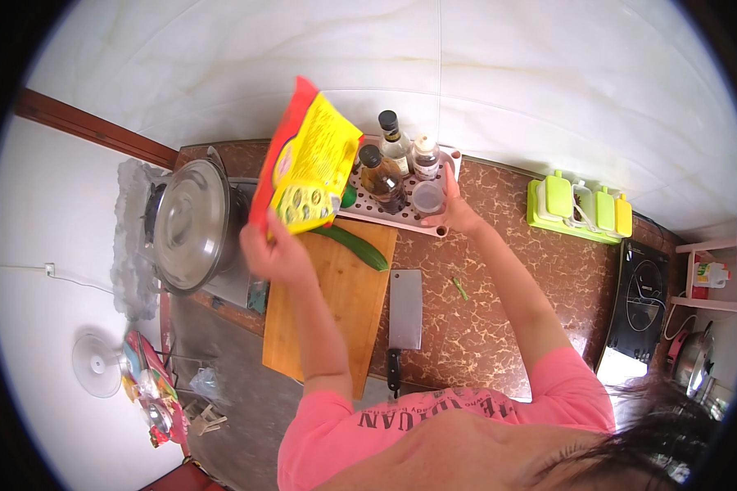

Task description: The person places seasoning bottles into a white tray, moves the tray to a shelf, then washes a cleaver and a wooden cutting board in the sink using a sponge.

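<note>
My left hand (276,253) grips the lower edge of a red and yellow plastic food packet (316,162), held up over the left end of a white perforated tray (384,222). At the tray's right end, my right hand (454,208) has its thumb and fingers spread around a small translucent round container (428,197); whether it grips it is not certain. Dark-capped glass bottles (382,184) and a smaller bottle with a pale cap (425,158) stand on the tray. Below lies a green zucchini-like vegetable (356,247) on a wooden cutting board (325,307), partly behind the packet.
A cleaver (405,310) lies right of the board, beside a green scrap (460,288). A large lidded metal pot (193,227) stands at left. Green and yellow seasoning boxes (580,208) and a black induction cooker (639,294) are at right.
</note>
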`<state>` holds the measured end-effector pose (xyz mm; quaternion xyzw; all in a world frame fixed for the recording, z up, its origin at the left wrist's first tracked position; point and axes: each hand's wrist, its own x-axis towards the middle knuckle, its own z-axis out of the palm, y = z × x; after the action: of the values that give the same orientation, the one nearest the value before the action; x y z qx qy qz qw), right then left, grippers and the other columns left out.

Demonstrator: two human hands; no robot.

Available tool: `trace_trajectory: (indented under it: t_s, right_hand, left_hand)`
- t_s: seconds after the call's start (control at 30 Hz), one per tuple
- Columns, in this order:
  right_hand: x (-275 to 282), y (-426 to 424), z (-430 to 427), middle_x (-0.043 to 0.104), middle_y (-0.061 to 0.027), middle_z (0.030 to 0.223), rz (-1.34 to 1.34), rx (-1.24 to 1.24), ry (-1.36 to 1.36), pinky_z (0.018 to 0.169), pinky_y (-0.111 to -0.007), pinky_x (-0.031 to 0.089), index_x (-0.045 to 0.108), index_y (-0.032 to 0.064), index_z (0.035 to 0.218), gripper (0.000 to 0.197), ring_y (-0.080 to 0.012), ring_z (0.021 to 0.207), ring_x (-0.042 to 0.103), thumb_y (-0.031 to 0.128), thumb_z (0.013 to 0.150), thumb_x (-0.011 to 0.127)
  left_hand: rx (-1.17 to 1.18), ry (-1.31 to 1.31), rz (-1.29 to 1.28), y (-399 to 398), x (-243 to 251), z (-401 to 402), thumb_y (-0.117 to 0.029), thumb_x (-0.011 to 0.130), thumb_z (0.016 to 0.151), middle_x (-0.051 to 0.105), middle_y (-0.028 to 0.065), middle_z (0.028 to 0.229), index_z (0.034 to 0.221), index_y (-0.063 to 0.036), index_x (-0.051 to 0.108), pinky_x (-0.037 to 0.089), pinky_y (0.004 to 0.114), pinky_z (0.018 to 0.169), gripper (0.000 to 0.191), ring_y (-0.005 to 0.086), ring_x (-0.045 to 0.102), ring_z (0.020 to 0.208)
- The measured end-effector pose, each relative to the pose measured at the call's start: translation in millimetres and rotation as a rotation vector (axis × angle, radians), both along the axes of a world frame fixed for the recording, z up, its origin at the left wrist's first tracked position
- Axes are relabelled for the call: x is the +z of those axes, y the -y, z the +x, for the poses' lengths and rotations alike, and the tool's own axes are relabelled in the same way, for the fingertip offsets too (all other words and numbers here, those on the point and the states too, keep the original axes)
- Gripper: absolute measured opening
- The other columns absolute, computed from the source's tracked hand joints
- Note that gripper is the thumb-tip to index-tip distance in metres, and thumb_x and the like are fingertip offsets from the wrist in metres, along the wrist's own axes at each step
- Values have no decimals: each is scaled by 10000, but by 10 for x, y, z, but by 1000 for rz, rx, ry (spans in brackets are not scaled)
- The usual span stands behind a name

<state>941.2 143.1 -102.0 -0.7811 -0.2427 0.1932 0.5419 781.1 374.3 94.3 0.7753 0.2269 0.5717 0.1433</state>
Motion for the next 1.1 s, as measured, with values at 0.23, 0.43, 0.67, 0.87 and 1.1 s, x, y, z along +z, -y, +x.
trace_trajectory:
  t_s: [0.23, 0.43, 0.67, 0.87, 1.1]
  right_hand:
    - [-93, -346, 75, 137, -86, 1458, 257, 72, -266, 1007, -369, 369, -220, 165, 1400, 1309, -204, 1251, 335, -70, 594, 784]
    - [-136, -614, 32, 56, -116, 1452, 197, 16, -245, 1010, -372, 400, -103, 192, 1430, 1292, -262, 1278, 319, -48, 542, 804]
    - [-313, -596, 47, 35, -137, 1481, 129, 6, -30, 1006, -396, 387, -109, 150, 1427, 1277, -292, 1306, 294, 10, 559, 817]
    - [-75, 91, -396, 390, -194, 1331, 217, -342, -195, 937, -346, 445, 147, 95, 1426, 826, -269, 1154, 493, -12, 776, 645]
    - [-244, 883, -890, 505, -143, 1204, 57, -475, -256, 821, -296, 492, 250, 77, 1386, 648, -197, 967, 576, 40, 836, 592]
  left_hand:
    - [12, 263, -244, -72, -155, -894, -10, 605, 830, 585, 125, 890, 956, 108, 585, 498, 299, 706, 173, 203, 590, 801]
    - [25, 257, -350, 114, -359, -1275, -3, 590, 825, 571, 110, 842, 936, 101, 596, 480, 278, 654, 152, 192, 575, 760]
    - [-58, 15, -176, 575, -193, -760, -6, 624, 791, 579, 94, 784, 829, 32, 638, 438, 287, 533, 56, 204, 558, 655]
    - [-340, -35, -131, 905, -427, 136, 11, 632, 796, 588, 121, 777, 849, 33, 627, 446, 287, 548, 58, 213, 567, 646]
    - [-405, -232, -314, 1089, -1230, 813, -73, 640, 804, 600, 145, 889, 999, 10, 601, 473, 362, 707, 216, 303, 587, 793]
